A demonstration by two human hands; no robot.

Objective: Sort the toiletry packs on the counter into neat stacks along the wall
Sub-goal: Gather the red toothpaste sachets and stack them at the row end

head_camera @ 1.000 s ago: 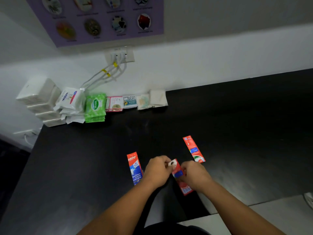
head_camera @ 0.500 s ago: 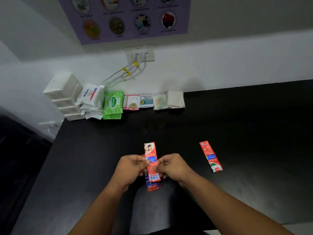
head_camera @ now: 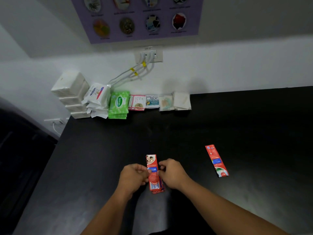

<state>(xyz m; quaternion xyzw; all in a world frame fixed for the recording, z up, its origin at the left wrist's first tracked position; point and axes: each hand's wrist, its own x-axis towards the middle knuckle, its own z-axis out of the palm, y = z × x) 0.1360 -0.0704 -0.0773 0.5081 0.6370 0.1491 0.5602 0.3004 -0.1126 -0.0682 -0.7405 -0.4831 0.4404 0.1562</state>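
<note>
1. Near centre: left hand [head_camera: 133, 175] and right hand [head_camera: 172, 173] meet over a small pile of red sachets [head_camera: 153, 173] on the black counter [head_camera: 101, 158]. The left fingers curl onto the pile's left long edge, and the right thumb and fingers pinch its right edge. Cannot tell whether the pile rests on the counter or is lifted just off it.
2. Pile not square: the top sachet's far end sticks out past the hands, and lower ones show askew at the near end.
3. Handling (judgement): thin, light, floppy, probably slick, so layers are likely to slide. Best held at mid-length by both long edges, with a thumb on top. No fragility concern.
4. Right, well apart from the hands: one loose sachet [head_camera: 216, 161], flat and lying at a slant.
5. Far, along the wall, left to right:
   - white packs [head_camera: 71, 94], stacked
   - Dove packs [head_camera: 97, 97]
   - green wipes [head_camera: 119, 104]
   - pink sachets [head_camera: 137, 102]
   - Cream Silk sachets [head_camera: 152, 101]
   - pale sachets [head_camera: 166, 102]
   - white sachets [head_camera: 182, 100]
6. Judgement: the red sachets are the only kind not yet at the wall, and bare counter lies right of the white sachets.
</note>
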